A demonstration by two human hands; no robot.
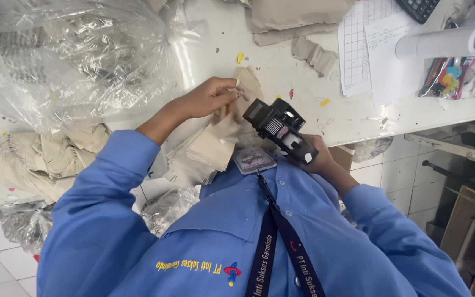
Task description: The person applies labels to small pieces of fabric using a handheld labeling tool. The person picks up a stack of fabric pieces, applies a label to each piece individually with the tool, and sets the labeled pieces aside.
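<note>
Left hand pinched the top beige fabric piece at its upper edge, 12 o'clock of the stack: likely light, limp, best held by edges. Right hand gripped the black labelling gun, seemingly rigid.

- The left hand is extended forward, its fingers pinched together, the blue sleeve drawn back at the forearm.
- The right hand is kept near the chest, fingers curled in a closed grip.
</note>
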